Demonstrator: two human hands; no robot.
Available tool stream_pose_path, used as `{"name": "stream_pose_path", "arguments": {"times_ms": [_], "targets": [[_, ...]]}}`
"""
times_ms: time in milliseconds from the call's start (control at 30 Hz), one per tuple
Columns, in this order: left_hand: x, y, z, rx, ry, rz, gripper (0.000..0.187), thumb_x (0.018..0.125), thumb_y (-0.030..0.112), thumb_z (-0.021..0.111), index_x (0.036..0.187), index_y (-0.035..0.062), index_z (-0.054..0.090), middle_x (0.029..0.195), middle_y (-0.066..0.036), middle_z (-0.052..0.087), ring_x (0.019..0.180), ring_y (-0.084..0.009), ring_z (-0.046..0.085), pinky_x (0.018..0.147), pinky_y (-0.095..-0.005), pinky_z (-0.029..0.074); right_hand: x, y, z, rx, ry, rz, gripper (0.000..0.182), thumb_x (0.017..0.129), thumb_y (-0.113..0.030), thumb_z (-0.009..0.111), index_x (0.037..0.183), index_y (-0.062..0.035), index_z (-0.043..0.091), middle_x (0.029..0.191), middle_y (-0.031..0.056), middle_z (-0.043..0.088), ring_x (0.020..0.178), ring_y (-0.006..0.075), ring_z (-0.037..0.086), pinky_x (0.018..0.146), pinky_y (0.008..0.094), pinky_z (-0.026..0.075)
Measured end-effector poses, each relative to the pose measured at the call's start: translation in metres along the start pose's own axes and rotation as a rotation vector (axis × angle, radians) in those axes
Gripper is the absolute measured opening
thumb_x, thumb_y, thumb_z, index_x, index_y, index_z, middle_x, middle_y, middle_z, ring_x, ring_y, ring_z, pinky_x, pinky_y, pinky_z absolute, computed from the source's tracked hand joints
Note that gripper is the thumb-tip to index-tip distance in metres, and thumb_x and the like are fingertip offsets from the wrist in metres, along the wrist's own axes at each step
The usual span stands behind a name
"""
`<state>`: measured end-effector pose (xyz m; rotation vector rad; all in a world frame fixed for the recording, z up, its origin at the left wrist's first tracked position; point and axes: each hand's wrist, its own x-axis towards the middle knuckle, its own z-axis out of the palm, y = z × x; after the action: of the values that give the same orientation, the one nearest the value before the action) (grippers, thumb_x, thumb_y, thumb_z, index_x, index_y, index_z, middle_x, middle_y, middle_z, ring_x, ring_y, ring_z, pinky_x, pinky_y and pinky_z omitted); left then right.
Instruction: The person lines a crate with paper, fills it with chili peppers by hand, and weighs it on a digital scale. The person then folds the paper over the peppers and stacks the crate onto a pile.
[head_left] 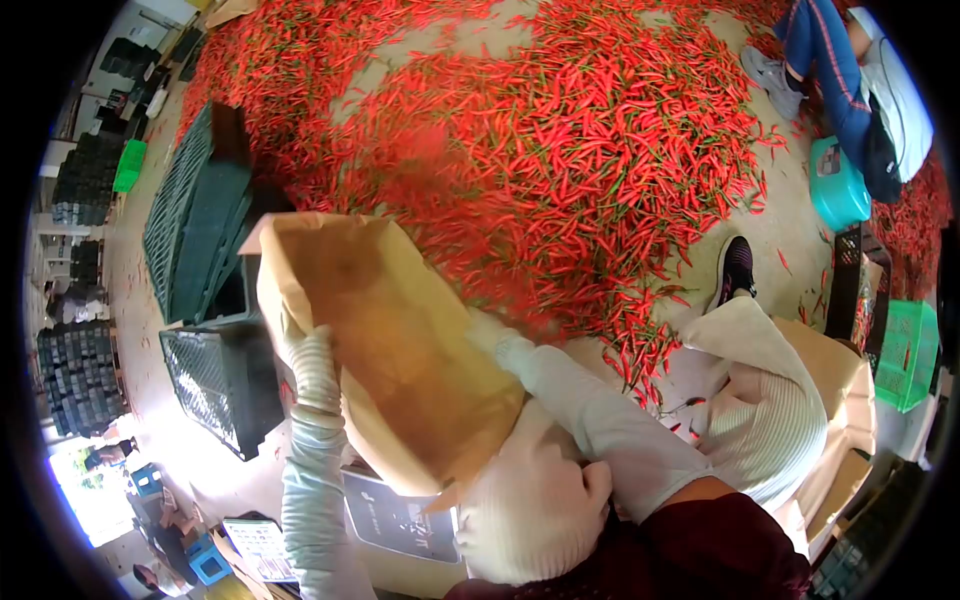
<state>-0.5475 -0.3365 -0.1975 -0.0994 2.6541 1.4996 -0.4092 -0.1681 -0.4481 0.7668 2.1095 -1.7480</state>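
Note:
A large brown paper bag (pixel 410 330) hangs tilted in front of me with its mouth open; its inside shows bare brown paper. My left hand (pixel 303 345), in a pale glove and sleeve, grips its left side, with the fingers partly hidden by the paper. On the bag's right side is my right hand (pixel 492 338), also gloved, holding the paper and slightly blurred. Beyond the bag a broad heap of red chilli peppers (pixel 600 150) covers the floor, with green stems among them. Some chillies near the right hand are blurred.
Dark green plastic crates (pixel 195 220) and a black crate (pixel 225 385) stand at left. Another person (pixel 840 80) sits at upper right by a turquoise stool (pixel 838 185). A green basket (pixel 906 355) and cardboard (pixel 835 390) lie at right. My shoe (pixel 737 270) rests beside the heap.

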Motion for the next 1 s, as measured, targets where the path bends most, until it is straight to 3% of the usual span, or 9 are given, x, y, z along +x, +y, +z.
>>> {"name": "stream_pose_path", "arguments": {"times_ms": [267, 333, 367, 433, 533, 567, 633, 733, 1000], "targets": [[0.034, 0.04, 0.061, -0.13, 0.029, 0.095, 0.074, 0.064, -0.006, 0.055, 0.137, 0.0053, 0.042, 0.087, -0.004, 0.052, 0.067, -0.0124, 0.046, 0.055, -0.0275, 0.041, 0.023, -0.043, -0.09, -0.028, -0.011, -0.055, 0.036, 0.087, -0.016, 0.052, 0.122, -0.0079, 0.056, 0.113, 0.0207, 0.063, 0.102, 0.0365, 0.061, 0.085, 0.0441, 0.05], [0.043, 0.021, 0.055, -0.186, -0.102, 0.077, 0.076, 0.063, -0.003, 0.056, 0.137, 0.0055, 0.042, 0.097, -0.003, 0.054, 0.072, -0.0124, 0.048, 0.06, -0.0264, 0.044, -0.034, -0.099, -0.156, -0.583, 0.081, -0.319, 0.014, 0.081, -0.011, 0.054, 0.085, -0.0057, 0.066, 0.083, 0.0163, 0.066, 0.08, 0.0337, 0.066, 0.071, 0.0427, 0.053], [0.038, 0.021, 0.055, -0.217, -0.137, 0.113, 0.078, 0.062, -0.002, 0.057, 0.138, 0.0058, 0.041, 0.103, -0.003, 0.054, 0.078, -0.0138, 0.05, 0.066, -0.0271, 0.046, -0.057, -0.111, -0.202, -0.953, 0.332, -0.623, 0.008, 0.075, -0.009, 0.056, 0.077, -0.0064, 0.063, 0.078, 0.0158, 0.064, 0.075, 0.0311, 0.065, 0.069, 0.0431, 0.053], [0.029, 0.029, 0.046, -0.271, -0.186, 0.183, 0.081, 0.06, 0.0, 0.057, 0.139, 0.0065, 0.04, 0.114, -0.004, 0.053, 0.089, -0.0166, 0.054, 0.077, -0.0285, 0.048, -0.038, -0.086, -0.294, -1.462, 0.966, -0.324, 0.011, 0.08, -0.016, 0.058, 0.077, -0.007, 0.063, 0.079, 0.0119, 0.063, 0.079, 0.0269, 0.063, 0.067, 0.0387, 0.052], [0.015, 0.045, 0.055, -0.329, -0.197, 0.293, 0.087, 0.057, 0.003, 0.058, 0.142, 0.0075, 0.038, 0.129, -0.006, 0.049, 0.109, -0.0208, 0.052, 0.095, -0.0314, 0.043, -0.027, -0.051, -0.445, -0.202, 1.358, -0.258, 0.066, 0.087, -0.051, 0.056, 0.132, -0.0027, 0.05, 0.125, 0.0243, 0.057, 0.115, 0.0364, 0.054, 0.099, 0.0405, 0.04], [0.01, 0.052, 0.061, -0.362, -0.191, 0.381, 0.092, 0.054, 0.005, 0.059, 0.143, 0.0082, 0.036, 0.139, -0.007, 0.044, 0.123, -0.0235, 0.048, 0.107, -0.0337, 0.037, -0.019, -0.042, -0.472, 0.103, 1.13, -0.108, 0.082, 0.085, -0.064, 0.05, 0.143, -0.0069, 0.038, 0.144, 0.0247, 0.04, 0.134, 0.0346, 0.038, 0.109, 0.0395, 0.03], [0.017, 0.051, 0.058, -0.314, -0.238, 0.339, 0.097, 0.053, 0.01, 0.06, 0.146, 0.0072, 0.032, 0.148, -0.01, 0.035, 0.137, -0.0257, 0.033, 0.116, -0.0367, 0.024, 0.017, -0.022, -0.506, 0.049, 0.98, -0.04, 0.092, 0.078, -0.075, 0.048, 0.148, -0.0175, 0.033, 0.153, 0.0219, 0.025, 0.142, 0.0347, 0.022, 0.114, 0.0417, 0.02], [0.039, 0.02, 0.043, -0.201, -0.232, 0.361, 0.095, 0.063, 0.016, 0.061, 0.15, 0.0071, 0.024, 0.144, -0.001, 0.04, 0.076, -0.0015, 0.048, 0.059, -0.011, 0.037, 0.038, -0.035, -0.496, -0.034, 0.951, -0.059, 0.092, 0.076, -0.075, 0.05, 0.148, -0.0207, 0.034, 0.151, 0.0246, 0.026, 0.14, 0.0389, 0.024, 0.113, 0.0433, 0.022], [0.033, 0.026, 0.049, -0.238, -0.215, 0.384, 0.093, 0.064, 0.009, 0.059, 0.151, 0.009, 0.025, 0.146, -0.002, 0.036, 0.087, -0.0053, 0.05, 0.062, -0.0144, 0.04, 0.024, -0.075, -0.474, 0.108, 0.733, -0.085, 0.102, 0.075, -0.076, 0.053, 0.151, -0.0136, 0.025, 0.154, 0.0197, 0.025, 0.143, 0.0346, 0.02, 0.114, 0.0467, 0.021]]}}
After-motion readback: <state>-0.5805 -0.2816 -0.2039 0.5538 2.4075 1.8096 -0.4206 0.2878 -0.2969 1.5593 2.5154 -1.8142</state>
